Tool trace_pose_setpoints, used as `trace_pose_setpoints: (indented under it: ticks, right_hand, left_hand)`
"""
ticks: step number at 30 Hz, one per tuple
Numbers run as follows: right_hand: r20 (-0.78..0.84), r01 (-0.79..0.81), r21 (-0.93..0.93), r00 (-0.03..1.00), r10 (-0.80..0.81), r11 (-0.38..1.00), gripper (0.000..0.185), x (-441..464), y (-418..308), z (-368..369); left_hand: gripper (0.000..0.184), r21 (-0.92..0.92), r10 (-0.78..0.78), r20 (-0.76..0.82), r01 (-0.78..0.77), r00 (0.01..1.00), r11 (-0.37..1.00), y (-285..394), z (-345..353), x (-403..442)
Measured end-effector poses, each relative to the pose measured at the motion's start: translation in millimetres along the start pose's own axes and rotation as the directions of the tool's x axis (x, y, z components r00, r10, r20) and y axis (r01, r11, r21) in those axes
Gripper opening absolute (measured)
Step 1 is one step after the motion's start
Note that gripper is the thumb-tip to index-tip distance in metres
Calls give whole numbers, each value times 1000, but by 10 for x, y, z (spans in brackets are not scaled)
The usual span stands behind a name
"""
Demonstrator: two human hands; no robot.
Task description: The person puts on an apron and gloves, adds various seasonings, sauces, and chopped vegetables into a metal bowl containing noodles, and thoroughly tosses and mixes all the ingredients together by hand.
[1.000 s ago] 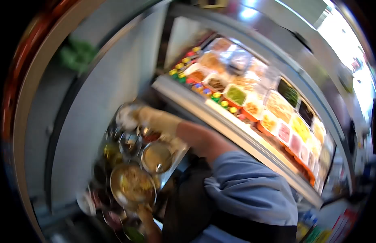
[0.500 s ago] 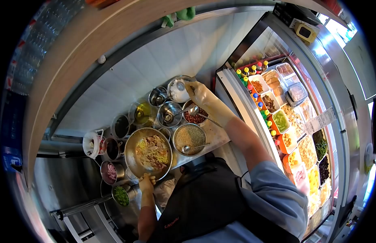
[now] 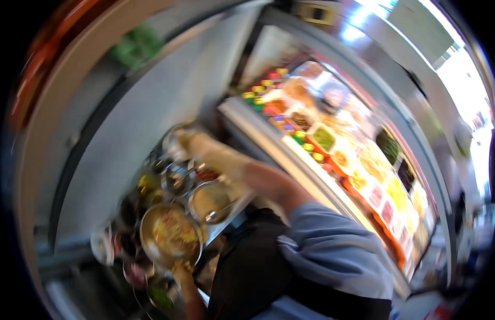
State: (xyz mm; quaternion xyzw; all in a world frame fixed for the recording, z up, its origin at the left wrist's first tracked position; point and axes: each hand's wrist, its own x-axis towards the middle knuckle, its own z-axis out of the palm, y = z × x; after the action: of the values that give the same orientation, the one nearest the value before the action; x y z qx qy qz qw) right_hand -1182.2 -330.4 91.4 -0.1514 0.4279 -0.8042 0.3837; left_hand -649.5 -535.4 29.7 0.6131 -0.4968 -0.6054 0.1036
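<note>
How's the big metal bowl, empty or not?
Not empty: the big metal bowl holds a yellow and brown food mix, with bare metal around it.

Blurry green cloth [image 3: 136,48], upper L — display case [image 3: 259,124] w/ food trays [image 3: 324,138], small btls [image 3: 258,92] along one edge.

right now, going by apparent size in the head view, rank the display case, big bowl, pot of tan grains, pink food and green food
1. display case
2. big bowl
3. pot of tan grains
Pink food and green food: both smaller, too blurred to rank
</note>
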Motion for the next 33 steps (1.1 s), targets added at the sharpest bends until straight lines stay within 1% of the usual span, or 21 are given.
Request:
trace_pose_setpoints:
  ticks: [1,2,3,4,7,8,10,12,14,16,18,22,24,26,27,28,29,30,31,32,33]
  right_hand:
    - [-15,141,-295,988,-152,945,18,-64,-27,18]
    - [85,295,-756,929,-359,584,14,-285,-114,135]
    - [220,342,-924,842,-493,171,9,-440,-186,266]
    - [320,335,-939,758,-568,-82,6,-501,-215,359]
    - [-29,85,-939,945,-326,332,10,-31,222,77]
    - [-39,80,-937,943,-330,339,10,214,396,19]
    - [81,78,-997,966,-247,-21,16,699,557,-74]
    - [154,100,-922,981,-116,-374,31,923,631,-135]
    - [177,126,-833,983,-43,-539,40,888,515,-123]
    - [225,129,-838,967,-120,-530,35,865,528,-144]
    - [245,122,-858,951,-188,-500,31,895,609,-171]
    - [150,78,-980,893,-424,-182,19,621,489,-133]
    - [85,189,-954,915,-394,234,25,868,634,-245]
    - [37,245,-754,942,-332,610,30,811,628,-241]
    - [196,275,-958,831,-521,79,25,524,449,-110]
    - [429,151,-870,699,-572,-469,21,344,314,24]
    - [433,157,-870,697,-572,-468,21,322,213,107]
    - [392,179,-851,842,-371,-493,23,329,124,148]
    - [322,205,-833,935,-148,-514,24,308,58,180]
    - [326,209,-831,934,-146,-515,24,202,17,178]
    - [412,274,-861,870,-272,-429,22,41,-14,128]
  left_hand:
    - [34,73,-6,47,2,999,997,18,-39,29]
    - [34,92,-33,15,31,999,995,69,-11,-18]
    - [35,165,33,-5,-32,999,986,81,3,-105]
    - [35,177,41,-2,-40,999,983,102,-20,-92]
    - [37,225,-16,-52,27,998,974,134,40,-113]
    - [37,236,-12,-51,24,999,971,133,16,-131]
    - [38,188,10,-20,-6,1000,982,79,11,-86]
    - [39,196,24,-30,-17,999,980,33,-8,-74]
    - [40,195,41,-39,-33,998,980,32,28,-70]
    - [42,203,-11,-30,17,999,979,86,1,-64]
    - [41,199,8,-31,-2,999,980,88,60,-97]
    - [38,188,-10,-46,18,999,982,136,68,-165]
    - [38,193,-1,-65,14,998,981,137,79,-161]
    - [38,200,2,-83,15,997,980,111,83,-162]
    - [38,194,-4,-63,16,998,981,102,73,-121]
    - [38,186,-9,-46,17,999,982,110,42,-98]
    - [38,183,-6,-51,16,999,983,113,25,-93]
    - [39,160,-13,-40,19,999,987,108,21,-98]
    - [39,137,-19,-27,23,999,990,103,25,-104]
    - [39,133,-20,-29,23,999,991,108,31,-108]
    - [40,147,-23,-48,30,999,989,109,41,-106]
